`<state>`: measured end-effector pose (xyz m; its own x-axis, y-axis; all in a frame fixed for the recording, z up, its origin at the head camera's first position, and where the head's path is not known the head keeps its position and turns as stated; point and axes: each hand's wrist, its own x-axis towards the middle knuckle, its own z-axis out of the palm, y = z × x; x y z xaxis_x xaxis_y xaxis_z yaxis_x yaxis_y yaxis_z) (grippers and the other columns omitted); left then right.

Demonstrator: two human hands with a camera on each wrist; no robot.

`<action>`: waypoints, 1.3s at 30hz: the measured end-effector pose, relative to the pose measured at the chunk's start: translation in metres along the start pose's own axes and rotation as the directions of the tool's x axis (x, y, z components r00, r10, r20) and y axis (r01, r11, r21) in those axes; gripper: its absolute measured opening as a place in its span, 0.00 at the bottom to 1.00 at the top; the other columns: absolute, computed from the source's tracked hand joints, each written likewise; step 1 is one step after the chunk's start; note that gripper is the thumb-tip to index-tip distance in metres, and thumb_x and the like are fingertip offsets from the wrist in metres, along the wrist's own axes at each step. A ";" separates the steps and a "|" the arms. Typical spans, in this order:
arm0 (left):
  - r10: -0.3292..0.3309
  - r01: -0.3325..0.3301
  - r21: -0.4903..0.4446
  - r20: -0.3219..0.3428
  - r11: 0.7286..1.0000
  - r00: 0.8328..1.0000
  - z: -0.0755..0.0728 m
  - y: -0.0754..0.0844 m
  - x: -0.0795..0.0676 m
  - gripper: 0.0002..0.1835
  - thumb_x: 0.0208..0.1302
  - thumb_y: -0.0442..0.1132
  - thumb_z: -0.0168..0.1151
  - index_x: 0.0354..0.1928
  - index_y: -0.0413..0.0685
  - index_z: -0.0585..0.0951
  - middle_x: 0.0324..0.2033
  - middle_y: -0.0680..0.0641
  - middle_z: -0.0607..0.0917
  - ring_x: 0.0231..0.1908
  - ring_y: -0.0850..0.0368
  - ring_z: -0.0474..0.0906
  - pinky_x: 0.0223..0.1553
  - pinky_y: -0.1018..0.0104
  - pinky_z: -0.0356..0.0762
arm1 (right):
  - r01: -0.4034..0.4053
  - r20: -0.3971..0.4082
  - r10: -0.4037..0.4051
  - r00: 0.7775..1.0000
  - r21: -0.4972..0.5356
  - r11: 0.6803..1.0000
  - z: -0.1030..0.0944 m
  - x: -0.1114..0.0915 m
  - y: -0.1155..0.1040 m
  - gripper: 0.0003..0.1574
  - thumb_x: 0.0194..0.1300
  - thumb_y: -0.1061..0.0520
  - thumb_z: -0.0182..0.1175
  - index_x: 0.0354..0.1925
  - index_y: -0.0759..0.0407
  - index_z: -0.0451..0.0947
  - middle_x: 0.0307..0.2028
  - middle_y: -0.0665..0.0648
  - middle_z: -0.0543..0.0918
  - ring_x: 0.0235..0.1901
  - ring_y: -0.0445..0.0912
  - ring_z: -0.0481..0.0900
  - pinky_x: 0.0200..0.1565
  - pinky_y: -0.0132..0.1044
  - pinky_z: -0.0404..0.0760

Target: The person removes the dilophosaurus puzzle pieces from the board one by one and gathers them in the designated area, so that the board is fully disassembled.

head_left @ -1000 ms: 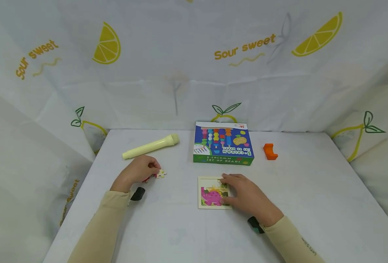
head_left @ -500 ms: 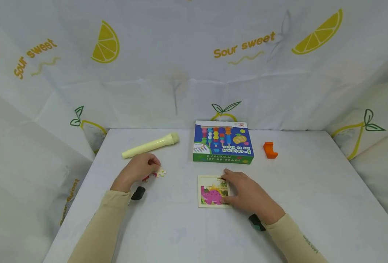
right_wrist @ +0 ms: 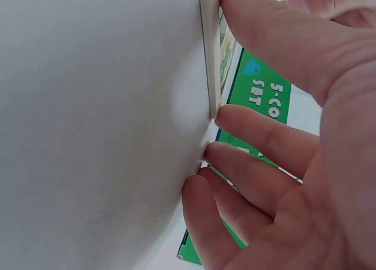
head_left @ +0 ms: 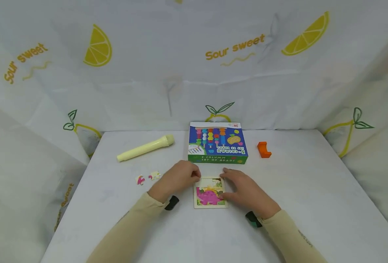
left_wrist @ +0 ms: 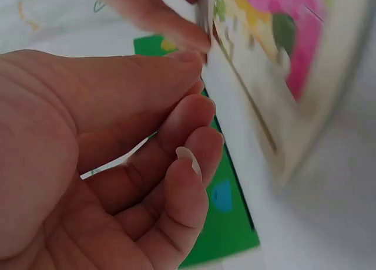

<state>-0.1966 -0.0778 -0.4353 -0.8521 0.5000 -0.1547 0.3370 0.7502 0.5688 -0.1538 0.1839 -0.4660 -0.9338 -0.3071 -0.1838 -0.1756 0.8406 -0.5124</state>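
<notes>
A square wooden jigsaw puzzle point(head_left: 210, 198) with a pink dinosaur picture lies in its pale frame on the table. My left hand point(head_left: 178, 179) is at the frame's upper left corner, thumb and fingertips drawn together. In the left wrist view, the left thumb point(left_wrist: 147, 76) meets the index finger; whether a small piece is between them is hidden. My right hand point(head_left: 249, 191) holds the puzzle's right side, its thumb on the edge and its index finger at the upper right corner. Two loose puzzle pieces, one pink point(head_left: 140, 179) and one pale point(head_left: 154, 175), lie to the left.
Behind the puzzle stands a blue and green bead-set box point(head_left: 217, 143). At the back left lies a pale yellow microphone-shaped tube point(head_left: 145, 148). An orange U-shaped block point(head_left: 264, 149) sits right of the box. A white printed cloth point(head_left: 154, 73) hangs behind the table.
My left hand has moved right, from the loose pieces to the puzzle's upper left corner, uncovering two pieces. My right hand stays at the puzzle. The head view has shifted slightly.
</notes>
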 end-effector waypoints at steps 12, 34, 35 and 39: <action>0.012 -0.014 0.039 0.057 0.999 0.998 0.037 0.037 0.038 0.06 0.64 0.40 0.79 0.40 0.49 0.92 0.33 0.56 0.89 0.32 0.62 0.79 0.34 0.71 0.78 | -0.008 0.009 0.008 1.000 0.047 0.999 0.001 0.001 0.001 0.45 0.62 0.44 0.80 0.73 0.53 0.78 0.80 0.59 0.71 0.81 0.62 0.65 0.75 0.63 0.71; 0.017 -0.020 0.136 0.026 0.991 1.000 0.044 0.042 0.037 0.11 0.64 0.44 0.80 0.43 0.48 0.91 0.36 0.55 0.86 0.38 0.62 0.76 0.42 0.71 0.79 | -0.026 0.006 0.026 1.000 0.046 0.999 0.002 0.003 0.002 0.46 0.61 0.45 0.81 0.73 0.53 0.78 0.80 0.59 0.71 0.80 0.63 0.66 0.74 0.64 0.72; 0.017 -0.020 0.132 0.024 0.991 1.000 0.044 0.042 0.037 0.11 0.64 0.44 0.80 0.43 0.48 0.91 0.36 0.55 0.86 0.38 0.62 0.76 0.42 0.71 0.79 | -0.026 0.007 0.025 1.000 0.048 0.999 0.002 0.003 0.002 0.46 0.61 0.44 0.81 0.73 0.53 0.78 0.80 0.59 0.71 0.80 0.63 0.66 0.74 0.64 0.72; 0.014 -0.016 0.116 0.022 0.993 1.000 0.043 0.043 0.037 0.11 0.64 0.43 0.80 0.44 0.47 0.90 0.37 0.54 0.87 0.38 0.62 0.77 0.43 0.70 0.80 | -0.026 0.009 0.025 1.000 0.050 0.998 0.002 0.003 0.003 0.47 0.60 0.44 0.81 0.73 0.53 0.78 0.80 0.59 0.71 0.80 0.63 0.66 0.74 0.64 0.72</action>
<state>-0.1965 -0.0086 -0.4515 -0.8382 0.5198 -0.1650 0.3949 0.7871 0.4739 -0.1568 0.1842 -0.4696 -0.9350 -0.2899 -0.2044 -0.1358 0.8250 -0.5486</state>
